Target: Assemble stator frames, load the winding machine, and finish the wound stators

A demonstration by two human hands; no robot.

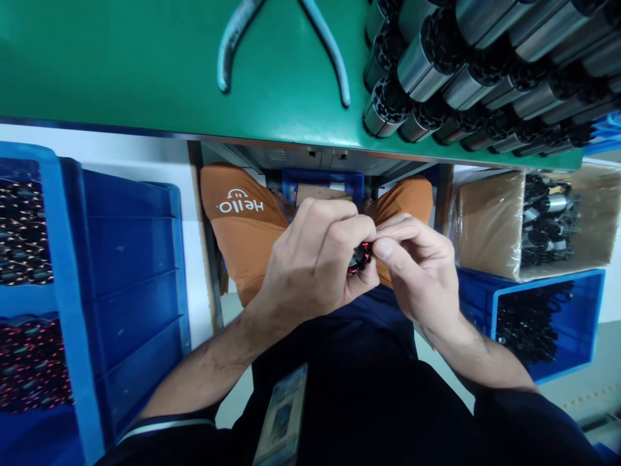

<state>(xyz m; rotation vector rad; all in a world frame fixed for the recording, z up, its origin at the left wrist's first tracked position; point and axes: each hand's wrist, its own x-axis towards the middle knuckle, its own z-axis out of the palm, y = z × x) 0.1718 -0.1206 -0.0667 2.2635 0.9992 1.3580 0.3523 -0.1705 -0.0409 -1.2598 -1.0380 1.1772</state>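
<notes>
Above my lap, my left hand [315,259] is wrapped around a small motor stator [359,257], black with red copper windings. Most of the stator is hidden behind the fingers; only its wound end shows. My right hand [418,268] is closed in a pinch, thumb against forefinger, right at the stator's right edge. Whatever lies between those fingertips is too small to make out. The fingertips of both hands nearly meet over the part.
Pliers [284,45] lie on the green bench [121,65] ahead, beside stacked metal cylinders [422,58]. Blue crates [130,259] with wound parts stand left. A plastic-lined carton [490,223] and a blue bin [596,323] of black parts stand right.
</notes>
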